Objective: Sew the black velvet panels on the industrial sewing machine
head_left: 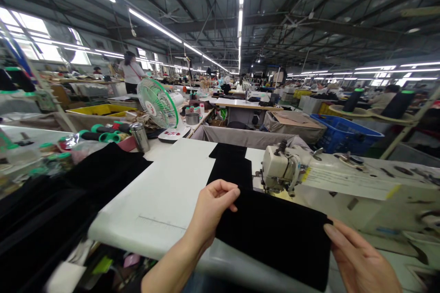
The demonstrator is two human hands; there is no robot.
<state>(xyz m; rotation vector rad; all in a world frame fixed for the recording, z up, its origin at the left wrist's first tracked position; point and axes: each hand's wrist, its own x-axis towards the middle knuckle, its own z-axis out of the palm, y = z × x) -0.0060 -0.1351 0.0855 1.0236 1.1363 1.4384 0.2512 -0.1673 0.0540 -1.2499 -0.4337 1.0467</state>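
While we hold the black panel [275, 242] in both hands, the work looks only partway along

As the panel spans the space between our hands, we see it in front of the sewing machine [282, 169], its lower part reaching past the front edge of the worktop [165, 192]. Our left hand [208, 206] pinches the upper edge near one end, thumb against curled fingers; our right hand [357, 252] grips the upper corner at the other end. Both sets of fingers are closed on the same piece.

What looks done is the shaping: the panel has straight, clean edges, and we have it spread fairly flat. Beyond it, two smaller black pieces [230, 171] lie on the worktop, just left of the machine's head. The cloth is so dark that we cannot tell whether these join the panel or whether any seam runs through it.

What is left, by our reading, is work at the machine, since the panel is in our hands rather than lying flat on the worktop. To our left, a heap of dark cloth [103, 169] suggests further pieces are waiting.
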